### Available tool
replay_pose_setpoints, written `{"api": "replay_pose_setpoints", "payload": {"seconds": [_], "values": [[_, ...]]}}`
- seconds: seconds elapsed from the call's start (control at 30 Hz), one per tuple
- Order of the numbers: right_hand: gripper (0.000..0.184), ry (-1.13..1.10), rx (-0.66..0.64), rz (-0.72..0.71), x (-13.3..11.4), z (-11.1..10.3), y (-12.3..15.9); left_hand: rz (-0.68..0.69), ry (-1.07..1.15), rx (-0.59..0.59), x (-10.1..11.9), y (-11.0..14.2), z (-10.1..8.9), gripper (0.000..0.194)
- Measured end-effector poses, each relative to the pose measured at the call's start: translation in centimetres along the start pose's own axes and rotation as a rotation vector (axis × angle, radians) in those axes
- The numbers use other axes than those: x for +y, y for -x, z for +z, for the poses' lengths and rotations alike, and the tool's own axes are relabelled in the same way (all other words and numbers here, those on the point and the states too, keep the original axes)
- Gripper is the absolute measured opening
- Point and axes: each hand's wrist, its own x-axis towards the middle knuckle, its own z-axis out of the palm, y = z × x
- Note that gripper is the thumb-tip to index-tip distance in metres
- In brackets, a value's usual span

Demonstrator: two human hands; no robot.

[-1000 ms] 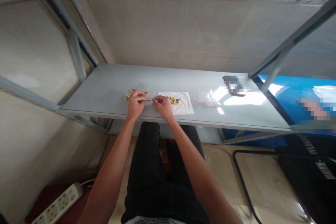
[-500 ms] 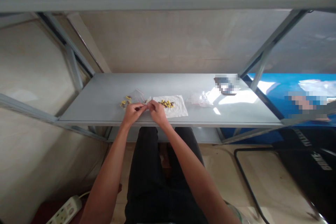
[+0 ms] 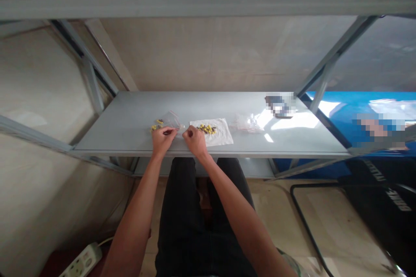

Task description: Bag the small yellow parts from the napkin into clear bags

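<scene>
My left hand [image 3: 163, 140] and my right hand [image 3: 195, 139] rest near the front edge of a grey metal shelf [image 3: 130, 138], fingers pinched. A thin, clear plastic piece [image 3: 177, 129] runs between them, with a small dark bit in my left fingers. Just behind my left hand lies a small clear plastic bag [image 3: 170, 120], beside a cluster of small yellow pieces [image 3: 156, 126]. To the right of my right hand is a white paper napkin [image 3: 221, 136] bearing a pile of yellow and dark pieces [image 3: 206, 129]. At this size, the pieces' exact kind is unclear.
Another clear plastic bag [image 3: 248, 123] lies right of the napkin, and a pixelated dark object [image 3: 279, 105] sits at the shelf's back right. Metal uprights [image 3: 92, 84] frame the shelf. A white power strip [image 3: 79, 262] lies low at left.
My hands have drawn slightly apart and lower toward the shelf's front edge. The camera view has also levelled and shifted since the oldest frame.
</scene>
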Motion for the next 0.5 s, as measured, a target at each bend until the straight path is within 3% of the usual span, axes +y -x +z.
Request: {"api": "replay_pose_setpoints", "payload": {"seconds": [0.13, 0.23, 0.33, 0.4, 0.5], "values": [[0.005, -0.084, 0.097, 0.057, -0.3, -0.1, 0.0, 0.014, 0.014, -0.081, 0.6, 0.1, -0.4, 0.018], [0.023, -0.157, 0.056, 0.033, -0.7, -0.3, -0.4, 0.067, 0.066, -0.186, 0.9, 0.2, -0.9, 0.020], [0.015, -0.190, -0.009, -0.024, -1.1, -1.0, -1.7, 0.079, 0.196, -0.106, 0.6, -0.1, -1.0, 0.022], [0.010, -0.239, -0.046, -0.080, -1.3, -1.9, -3.0, 0.027, 0.300, -0.043, 0.3, -0.5, -0.9, 0.032], [0.009, -0.329, -0.135, -0.160, -1.2, -3.6, -4.9, -0.109, 0.432, -0.137, -0.3, -1.1, -0.6, 0.053]]}}
